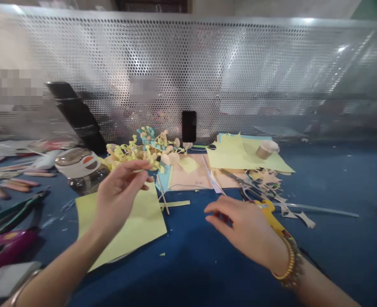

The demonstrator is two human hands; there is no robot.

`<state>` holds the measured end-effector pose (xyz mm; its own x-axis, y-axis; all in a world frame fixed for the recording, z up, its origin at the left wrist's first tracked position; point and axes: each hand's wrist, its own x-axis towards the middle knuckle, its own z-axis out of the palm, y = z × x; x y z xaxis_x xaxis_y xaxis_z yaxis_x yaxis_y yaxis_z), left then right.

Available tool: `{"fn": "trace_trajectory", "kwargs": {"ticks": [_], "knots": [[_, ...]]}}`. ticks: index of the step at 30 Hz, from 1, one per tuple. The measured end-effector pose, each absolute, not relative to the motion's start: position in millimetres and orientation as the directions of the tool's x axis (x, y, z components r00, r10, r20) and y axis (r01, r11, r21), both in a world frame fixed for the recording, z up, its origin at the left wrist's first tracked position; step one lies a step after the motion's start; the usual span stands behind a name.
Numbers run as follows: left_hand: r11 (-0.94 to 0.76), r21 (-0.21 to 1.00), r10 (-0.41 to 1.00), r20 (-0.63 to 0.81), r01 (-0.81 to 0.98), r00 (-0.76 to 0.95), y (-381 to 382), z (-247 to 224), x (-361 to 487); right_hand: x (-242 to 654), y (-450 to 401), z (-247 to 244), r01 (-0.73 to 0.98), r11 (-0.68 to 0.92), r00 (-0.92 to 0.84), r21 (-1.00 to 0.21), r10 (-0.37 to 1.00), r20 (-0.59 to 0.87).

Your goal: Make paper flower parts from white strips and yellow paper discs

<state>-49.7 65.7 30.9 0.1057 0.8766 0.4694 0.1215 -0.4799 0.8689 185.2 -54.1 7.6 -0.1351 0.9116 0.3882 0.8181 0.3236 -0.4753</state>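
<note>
Above the yellow paper sheet (140, 226), my left hand (120, 192) has its thumb and fingers drawn together; a small pale sliver shows between them, too small to name. My right hand (239, 226), with a beaded bracelet (291, 266) at the wrist, hovers over the blue table (191, 256), thumb and forefinger apart and nothing visible between them. Behind it lie a yellow glue gun (274, 219) and scissors (247, 187). A thin stick (163, 198) and a yellow paper strip (178, 204) lie between my hands.
Yellow paper flowers (127, 151) are heaped behind my left hand, near a lidded jar (79, 168). A phone (189, 126) leans on the perforated metal screen (239, 72). Yellow sheets (230, 155), a tape roll (267, 150) and paper scraps (268, 179) are at right; green-handled pliers (22, 211) at left.
</note>
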Motion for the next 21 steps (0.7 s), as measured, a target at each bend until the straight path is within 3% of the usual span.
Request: {"fn": "trace_trajectory", "kwargs": {"ticks": [3,6,8,13,17,21], "knots": [[-0.499,0.778,0.867,0.443,0.382,0.230,81.5,40.8,-69.3,176.0,-49.0,-18.6,0.770,0.454,-0.272,-0.447,0.869,0.415],[-0.491,0.531,0.871,0.304,0.690,0.386,90.7,42.9,-86.4,175.1,-49.5,-34.2,0.746,0.492,-0.337,-0.449,0.861,0.381],[-0.507,0.331,0.862,0.229,0.796,0.453,94.7,41.7,-91.9,176.4,-52.1,-36.9,0.731,0.490,-0.338,-0.474,0.864,0.372],[-0.565,0.084,0.823,0.125,0.821,0.554,111.4,30.7,-89.0,177.7,-57.2,-31.4,0.715,0.494,-0.322,-0.496,0.861,0.393],[-0.579,0.011,0.815,-0.015,0.815,0.579,133.5,13.2,-82.5,176.0,-57.0,-32.4,0.702,0.522,-0.346,-0.484,0.844,0.409],[-0.574,0.005,0.819,-0.027,0.819,0.574,152.4,-0.3,-77.9,174.0,-54.9,-37.8,0.695,0.552,-0.396,-0.460,0.829,0.396]]}}
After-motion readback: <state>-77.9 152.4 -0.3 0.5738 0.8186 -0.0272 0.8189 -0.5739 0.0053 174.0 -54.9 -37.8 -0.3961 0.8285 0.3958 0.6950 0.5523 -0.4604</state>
